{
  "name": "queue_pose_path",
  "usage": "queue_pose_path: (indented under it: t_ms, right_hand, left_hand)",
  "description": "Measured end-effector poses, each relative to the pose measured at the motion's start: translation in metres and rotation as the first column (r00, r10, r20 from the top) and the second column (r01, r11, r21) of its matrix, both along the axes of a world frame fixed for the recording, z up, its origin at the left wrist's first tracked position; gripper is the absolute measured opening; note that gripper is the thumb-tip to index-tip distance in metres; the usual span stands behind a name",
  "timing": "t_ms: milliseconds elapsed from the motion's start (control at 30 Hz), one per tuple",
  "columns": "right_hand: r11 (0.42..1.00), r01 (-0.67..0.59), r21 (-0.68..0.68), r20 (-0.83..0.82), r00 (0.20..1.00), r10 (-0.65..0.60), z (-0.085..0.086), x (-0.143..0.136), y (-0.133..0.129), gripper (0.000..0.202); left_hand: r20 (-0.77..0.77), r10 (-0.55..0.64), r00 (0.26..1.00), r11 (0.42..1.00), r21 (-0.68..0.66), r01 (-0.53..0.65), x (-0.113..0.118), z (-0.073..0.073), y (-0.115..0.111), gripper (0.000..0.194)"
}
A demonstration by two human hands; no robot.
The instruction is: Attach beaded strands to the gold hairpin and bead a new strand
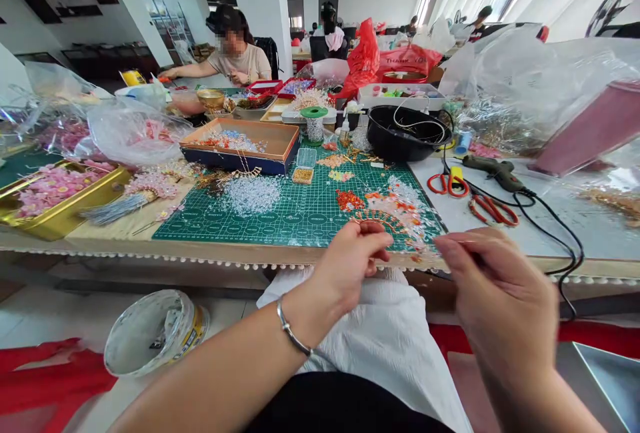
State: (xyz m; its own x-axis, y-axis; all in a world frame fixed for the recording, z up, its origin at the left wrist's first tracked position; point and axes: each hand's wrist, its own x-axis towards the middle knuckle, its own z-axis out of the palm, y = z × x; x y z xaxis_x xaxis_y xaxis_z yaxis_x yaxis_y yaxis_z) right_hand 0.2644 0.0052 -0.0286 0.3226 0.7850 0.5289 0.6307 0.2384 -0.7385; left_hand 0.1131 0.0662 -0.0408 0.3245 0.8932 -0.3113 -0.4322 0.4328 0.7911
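Steadying the curved, orange-beaded wire piece (383, 219), seemingly pinched in the left fingers (377, 242), calls for a light grip; the right fingers (454, 256), closed, their hold too blurred to tell, best move slowly, clear of loose red-orange beads (350, 200) beyond the left fingers.

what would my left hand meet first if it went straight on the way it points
Probably the scattered clear and orange beads on the green cutting mat, though the left hand's height is unclear.
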Motion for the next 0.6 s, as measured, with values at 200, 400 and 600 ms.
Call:
queue_pose_path:
  t_ms: [200, 400, 600]
  right_hand:
    - [0.705, -0.651, -0.281, -0.772, 0.590, 0.237, 0.006, 0.009, -0.036, 0.024]
    - [0.339, -0.854, -0.395, -0.905, 0.424, 0.013, -0.027, -0.022, -0.038, 0.040]
    - [0.293, -0.869, -0.398, -0.906, 0.422, 0.020, -0.037, -0.029, -0.033, 0.038]
  left_hand:
    - [0.116, -0.002, 0.993, 0.986, -0.168, 0.021, -0.036, -0.013, 0.001, 0.014]
    - [0.122, -0.185, 0.975, 0.954, -0.217, 0.208, -0.043, -0.017, -0.039, 0.039]
    - [0.032, -0.165, 0.986, 0.974, -0.155, 0.167, -0.052, -0.017, -0.045, 0.038]
